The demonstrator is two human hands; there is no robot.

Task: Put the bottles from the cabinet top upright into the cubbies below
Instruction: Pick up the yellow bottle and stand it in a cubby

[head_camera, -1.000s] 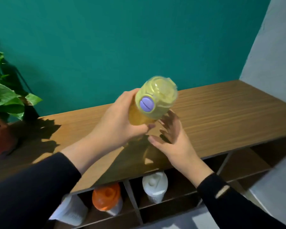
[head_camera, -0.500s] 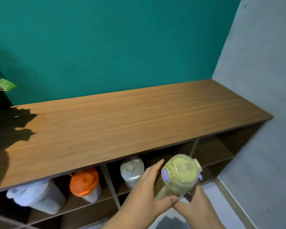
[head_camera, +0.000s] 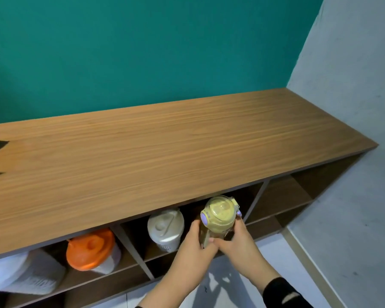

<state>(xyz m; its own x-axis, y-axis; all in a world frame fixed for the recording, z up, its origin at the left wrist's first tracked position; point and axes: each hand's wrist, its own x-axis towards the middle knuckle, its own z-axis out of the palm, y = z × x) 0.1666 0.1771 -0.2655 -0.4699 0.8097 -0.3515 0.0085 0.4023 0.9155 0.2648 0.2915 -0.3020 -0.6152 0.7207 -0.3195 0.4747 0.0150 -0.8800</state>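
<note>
Both hands clasp the yellow bottle [head_camera: 218,218]: the left hand [head_camera: 192,250] wraps its left side, the right hand [head_camera: 240,243] its right, fingers closed on the body. It stands upright at the mouth of the middle cubby [head_camera: 249,196], just right of the white bottle [head_camera: 166,230] already inside. An orange-lidded bottle [head_camera: 90,250] and a white jug [head_camera: 20,274] sit in the left cubby. Nothing remains on the cabinet top [head_camera: 165,147], so this looks like the last bottle; the right cubby [head_camera: 282,196] looks empty.
</note>
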